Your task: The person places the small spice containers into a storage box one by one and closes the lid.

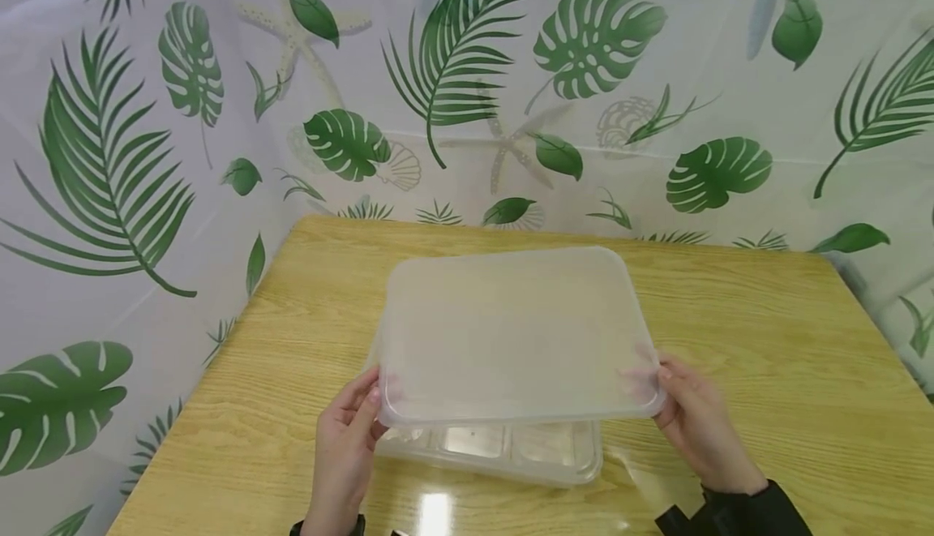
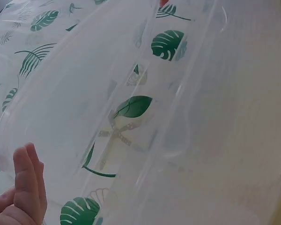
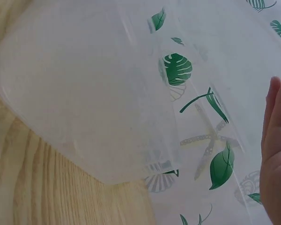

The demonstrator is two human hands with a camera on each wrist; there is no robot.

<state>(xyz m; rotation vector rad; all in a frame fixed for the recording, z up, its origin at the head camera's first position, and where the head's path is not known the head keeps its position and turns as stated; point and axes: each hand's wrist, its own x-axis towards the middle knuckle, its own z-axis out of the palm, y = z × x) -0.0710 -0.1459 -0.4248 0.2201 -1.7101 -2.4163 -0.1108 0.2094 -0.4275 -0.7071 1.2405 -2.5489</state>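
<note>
A translucent rectangular lid is held up, tilted, between both hands. My left hand pinches its near left corner, thumb on top and fingers showing faintly through from beneath. At the near right corner my right hand grips the edge the same way. Under the lid sits a clear plastic box with several compartments; only its near side shows, the rest being covered by the lid. The left wrist view has the left fingers at the lid's rim, and the right wrist view shows part of the right hand.
The box stands on a wood-grain table. A white cloth with green leaf prints hangs behind the table and along its left side. Dark sleeves show at the bottom edge.
</note>
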